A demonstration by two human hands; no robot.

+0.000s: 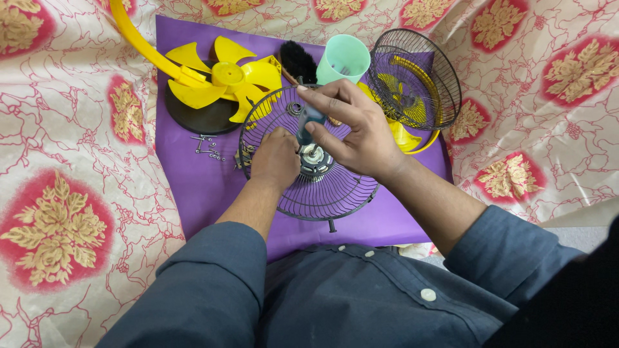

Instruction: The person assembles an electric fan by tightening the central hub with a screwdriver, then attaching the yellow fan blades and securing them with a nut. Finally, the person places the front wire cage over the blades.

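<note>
A black wire fan guard [322, 193] lies flat near the front edge of the purple mat [187, 174], its motor hub [314, 156] showing at the centre. The left hand [276, 156] rests on the guard just left of the hub, fingers curled down; whether they pinch anything I cannot tell, since the knuckles hide the grip. The right hand [351, 125] arches over the hub with thumb and forefinger closed on a small dark part [308, 122], possibly a cap or a tool handle, held upright above the hub.

Toward the mat's back left corner a yellow fan blade [225, 77] sits on a dark round base [200, 116], with a scatter of small screws [207, 145] just in front of it. At the back edge stand a black brush [298, 61] and a mint-green cup [343, 58]. A second wire guard [416, 77] stands tilted at the back right corner.
</note>
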